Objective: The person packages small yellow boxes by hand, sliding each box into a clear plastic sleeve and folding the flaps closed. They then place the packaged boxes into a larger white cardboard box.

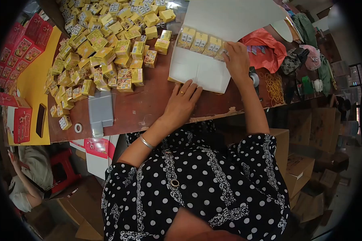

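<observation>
An open white box lies on the red-brown table, its lid raised at the back. Along its far inner side stands a row of small yellow boxes. At the right end of that row, my right hand has its fingers round the last small box. My left hand, with a ring and a bracelet, rests its spread fingers on the near edge of the white box and holds nothing. To the left lies a large heap of small yellow boxes.
A clear plastic piece and a white tape roll lie near the table's front edge. Red printed boxes stand at far left. Rubber bands and red plastic are at right. Another person sits at lower left.
</observation>
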Available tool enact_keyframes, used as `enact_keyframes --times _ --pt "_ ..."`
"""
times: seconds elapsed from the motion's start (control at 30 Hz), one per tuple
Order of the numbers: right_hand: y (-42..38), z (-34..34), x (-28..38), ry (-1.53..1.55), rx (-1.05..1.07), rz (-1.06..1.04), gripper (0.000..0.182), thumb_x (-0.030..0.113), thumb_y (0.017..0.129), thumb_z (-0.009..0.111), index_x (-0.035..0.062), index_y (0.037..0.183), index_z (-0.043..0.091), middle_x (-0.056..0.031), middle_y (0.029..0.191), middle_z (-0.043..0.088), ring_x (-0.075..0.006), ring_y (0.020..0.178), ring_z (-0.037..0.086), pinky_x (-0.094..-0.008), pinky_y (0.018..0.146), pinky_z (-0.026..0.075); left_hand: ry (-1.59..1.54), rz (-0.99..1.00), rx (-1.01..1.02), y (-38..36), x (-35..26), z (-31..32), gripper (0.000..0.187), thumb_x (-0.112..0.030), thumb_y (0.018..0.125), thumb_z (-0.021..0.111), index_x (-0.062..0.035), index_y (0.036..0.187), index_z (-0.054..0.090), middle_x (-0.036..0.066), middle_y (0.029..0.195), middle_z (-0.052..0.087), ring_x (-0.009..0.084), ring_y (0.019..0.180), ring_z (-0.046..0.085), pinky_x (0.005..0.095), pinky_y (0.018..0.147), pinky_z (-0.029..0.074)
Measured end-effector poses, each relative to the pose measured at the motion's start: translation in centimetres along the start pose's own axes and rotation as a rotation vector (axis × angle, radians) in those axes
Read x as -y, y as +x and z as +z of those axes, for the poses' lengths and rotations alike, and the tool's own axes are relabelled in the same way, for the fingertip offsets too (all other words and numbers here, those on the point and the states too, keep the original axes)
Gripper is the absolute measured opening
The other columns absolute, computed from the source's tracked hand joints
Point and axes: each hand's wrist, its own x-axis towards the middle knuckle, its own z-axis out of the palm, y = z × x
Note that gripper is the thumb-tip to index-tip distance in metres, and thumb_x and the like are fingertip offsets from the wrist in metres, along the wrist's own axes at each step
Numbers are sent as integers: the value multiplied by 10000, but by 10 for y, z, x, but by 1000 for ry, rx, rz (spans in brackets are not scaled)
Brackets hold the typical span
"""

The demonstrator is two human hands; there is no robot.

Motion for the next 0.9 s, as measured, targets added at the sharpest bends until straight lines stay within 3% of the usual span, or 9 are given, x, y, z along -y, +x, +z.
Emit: enact_keyframes --times 0.13,0.27,0.4,0.47,0.5,0.57,0.67,0.77,0.9 --pt "0 -8 9 -123 124 85 494 179 788 781 55 1240 622 -128 1197 627 -329 1160 561 -452 985 452 -33 -10 -120 -5 -1 -2 595 -115 831 703 -22 1384 503 169 1392 509 356 1395 405 521 1127 340" --pt "-1 -43 24 -17 -8 108 558 207 859 758 49 1360 569 -153 1246 619 -366 1187 541 -489 990 433 -52 -112 -276 -34 8 -53 590 -143 815 752 -58 1356 534 153 1372 537 357 1352 454 497 1117 373" --pt "-25 -76 59 68 -60 213 475 164 906 720 43 1343 576 -161 1280 614 -361 1176 551 -469 1016 418 150 -565 -526 -107 51 -108 395 -150 817 773 -26 1153 609 162 1152 623 375 1066 594 450 917 491" --pt "-36 -81 76 133 -55 259 450 150 917 706 40 1335 580 -163 1286 612 -354 1177 552 -458 1027 413 399 -771 -549 -148 74 -128 451 -247 784 816 -16 1106 600 155 1058 622 369 1046 579 443 879 489" --pt "-41 -83 84 169 -44 227 431 146 918 701 40 1321 590 -160 1280 613 -350 1181 552 -455 1033 409 402 -770 -545 -163 84 -135 451 -247 784 816 -16 1106 600 155 1058 622 369 1046 579 443 879 489" --pt "-48 -83 98 205 -32 193 412 142 919 696 40 1306 599 -158 1273 614 -346 1185 552 -451 1040 406 498 -1115 -361 -185 98 -142 484 -325 767 842 -28 1080 623 142 1028 630 370 1003 604 453 866 496" --pt "-46 -79 120 274 7 172 383 120 910 700 30 1273 614 -152 1250 618 -340 1172 564 -437 1035 415 345 -1180 -275 -194 109 -146 489 -369 759 847 -41 1055 637 138 1023 633 371 928 639 474 800 515" --pt "-42 -81 140 429 78 222 356 91 900 702 33 1242 627 -146 1226 622 -330 1167 570 -418 1026 430 312 -1189 -346 -194 113 -147 438 -354 778 835 -41 1017 645 137 1015 636 367 882 668 487 739 531" --pt "-37 -85 160 503 136 152 295 72 890 704 37 1180 660 -139 1196 630 -316 1128 602 -388 978 478 466 -1157 -393 -191 108 -151 380 -329 810 810 -40 997 649 133 990 640 374 839 683 488 702 545"
